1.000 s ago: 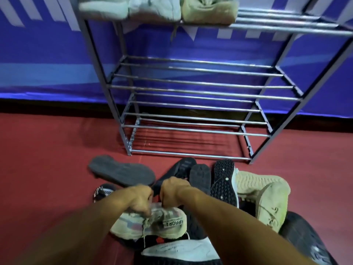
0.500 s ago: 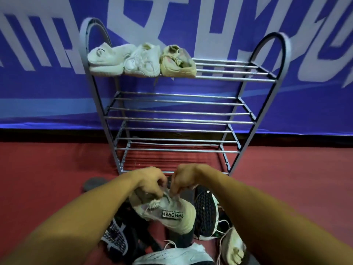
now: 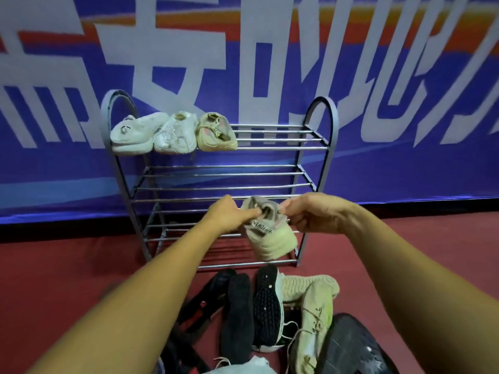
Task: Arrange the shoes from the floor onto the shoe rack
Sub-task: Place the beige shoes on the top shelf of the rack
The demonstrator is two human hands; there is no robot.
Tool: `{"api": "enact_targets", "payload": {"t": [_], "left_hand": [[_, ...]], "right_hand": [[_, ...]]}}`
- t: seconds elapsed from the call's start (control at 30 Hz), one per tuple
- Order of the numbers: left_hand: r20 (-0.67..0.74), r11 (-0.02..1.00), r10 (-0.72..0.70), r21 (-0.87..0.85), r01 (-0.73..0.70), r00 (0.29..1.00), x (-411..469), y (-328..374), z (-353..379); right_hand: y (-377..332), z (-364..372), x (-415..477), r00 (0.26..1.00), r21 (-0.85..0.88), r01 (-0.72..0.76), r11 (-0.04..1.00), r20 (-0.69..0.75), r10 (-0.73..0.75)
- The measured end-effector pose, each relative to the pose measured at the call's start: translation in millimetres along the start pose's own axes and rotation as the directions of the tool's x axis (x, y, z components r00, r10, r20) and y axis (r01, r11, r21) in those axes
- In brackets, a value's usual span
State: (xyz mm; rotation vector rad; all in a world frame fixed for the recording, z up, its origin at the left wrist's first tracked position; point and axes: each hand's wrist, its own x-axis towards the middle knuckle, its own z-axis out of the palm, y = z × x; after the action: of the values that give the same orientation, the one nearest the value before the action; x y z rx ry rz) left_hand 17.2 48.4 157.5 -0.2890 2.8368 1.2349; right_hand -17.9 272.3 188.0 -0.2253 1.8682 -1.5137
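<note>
A beige knit sneaker (image 3: 270,236) with a black-lettered white label hangs in the air in front of the metal shoe rack (image 3: 216,174), level with its lower tiers. My left hand (image 3: 229,217) pinches the shoe's collar on the left and my right hand (image 3: 310,214) pinches it on the right. Three pale shoes (image 3: 172,133) stand side by side at the left of the rack's top shelf. The rack's other shelves hold nothing. A heap of shoes (image 3: 264,306) lies on the red floor below my arms.
The heap has black soles turned up (image 3: 239,309), two cream knit sneakers (image 3: 313,300) and a dark shoe (image 3: 351,346) at the lower right. A blue banner wall (image 3: 405,130) stands right behind the rack. Red floor (image 3: 54,279) spreads to both sides.
Both hands have lifted the beige sneaker off the heap and carried it up and forward to the rack. The view has tilted up, showing the top shelf.
</note>
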Motion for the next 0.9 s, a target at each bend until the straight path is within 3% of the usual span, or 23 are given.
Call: {"api": "enact_targets", "payload": {"t": [0.13, 0.27, 0.33, 0.5, 0.6, 0.8, 0.9], "left_hand": [[0.14, 0.951, -0.099, -0.279, 0.135, 0.985, -8.3, -0.5, -13.9], [0.386, 0.86, -0.041, -0.456, 0.229, 0.921, -15.3, 11.9, -21.0], [0.427, 0.809, 0.016, -0.537, 0.24, 0.904, -17.1, 21.2, -20.8], [0.384, 0.658, 0.102, -0.718, 0.228, 0.918, -21.7, 43.6, -20.4], [0.322, 0.617, 0.102, -0.763, 0.194, 0.941, -18.3, 49.8, -20.7], [0.125, 0.556, -0.004, -0.824, 0.106, 0.992, -5.6, 56.2, -21.5], [0.05, 0.522, -0.04, -0.851, 0.063, 0.998, -0.2, 61.7, -24.2]], "right_hand": [[-16.8, -15.0, -16.7, 0.99, 0.015, 0.127, 0.992, -0.056, -0.126], [-26.7, -20.4, -24.5, 0.967, 0.121, 0.242, 0.963, -0.113, -0.229], [-28.9, -21.0, -25.8, 0.957, 0.166, 0.279, 0.946, -0.131, -0.259], [-28.0, -25.6, -23.7, 0.93, 0.294, 0.366, 0.883, -0.146, -0.337], [-29.9, -24.8, -21.3, 0.918, 0.332, 0.396, 0.856, -0.147, -0.367], [-35.9, -6.8, -13.9, 0.884, 0.129, 0.395, 0.91, -0.324, -0.338], [-37.2, -2.6, -9.5, 0.903, 0.023, 0.325, 0.945, -0.304, -0.303]]}}
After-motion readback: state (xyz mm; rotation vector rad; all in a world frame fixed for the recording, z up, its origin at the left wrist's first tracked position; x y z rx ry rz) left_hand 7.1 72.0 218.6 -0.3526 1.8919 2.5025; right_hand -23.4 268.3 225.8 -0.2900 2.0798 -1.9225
